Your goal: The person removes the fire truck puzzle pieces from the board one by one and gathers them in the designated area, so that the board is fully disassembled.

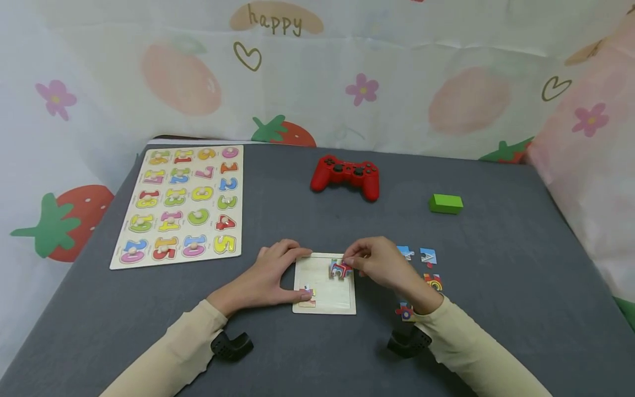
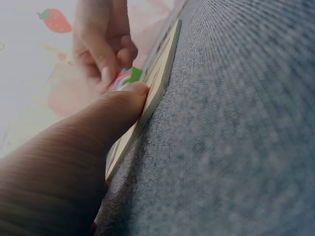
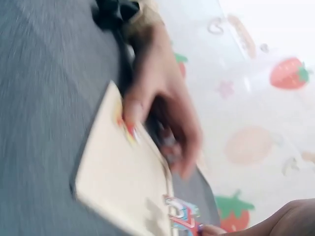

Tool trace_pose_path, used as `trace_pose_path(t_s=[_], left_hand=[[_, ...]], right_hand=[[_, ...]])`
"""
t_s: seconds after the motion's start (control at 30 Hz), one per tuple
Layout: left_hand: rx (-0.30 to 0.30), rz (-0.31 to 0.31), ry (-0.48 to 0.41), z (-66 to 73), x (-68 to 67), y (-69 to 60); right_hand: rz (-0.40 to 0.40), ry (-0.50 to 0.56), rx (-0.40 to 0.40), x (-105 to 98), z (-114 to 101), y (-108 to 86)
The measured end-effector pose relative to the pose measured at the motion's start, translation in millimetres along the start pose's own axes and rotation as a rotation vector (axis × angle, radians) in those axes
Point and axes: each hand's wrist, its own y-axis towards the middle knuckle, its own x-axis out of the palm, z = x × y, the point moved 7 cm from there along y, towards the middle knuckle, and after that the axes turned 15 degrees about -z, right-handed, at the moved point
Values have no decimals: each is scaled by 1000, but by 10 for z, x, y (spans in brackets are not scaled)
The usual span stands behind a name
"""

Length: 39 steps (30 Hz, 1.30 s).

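Note:
In the head view, a small pale wooden puzzle board lies between the hands. My right hand pinches a red-and-blue puzzle piece between thumb and fingertips, over the board's upper right part; the right wrist view shows this puzzle piece tilted above the surface. My left hand rests along the board's left side. Its straight thumb presses on another puzzle piece in the lower left corner, partly covering it. The left index fingertip is by the upper left corner.
Several loose puzzle pieces lie right of the board, some partly hidden by the right arm. A number board with knobbed numerals is at the back left. Farther back are a red game controller and a green block.

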Motion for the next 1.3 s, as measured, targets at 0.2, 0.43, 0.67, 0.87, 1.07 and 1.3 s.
trace_pose_path(t_s=[0.2,0.43,0.67,0.87,1.07,1.3], left_hand=[[-9,-2,-1,-14,-4,-7],[-9,-3,-5,-17,-2,-11],[-5,-2,0,-9,1,-4],[-4,7,0,-10,0,-6],[-7,15,2,-22,4,0],[4,18,-9,-5,0,-3]], right_hand=[[19,-58,59,-313,237,-203],[-35,-73,95,-367,389,-278],[-29,-89,78,-333,443,-258],[-26,-137,59,-321,426,-250],[-24,-172,43,-326,392,-256],[-20,-153,-2,-266,239,-272]])
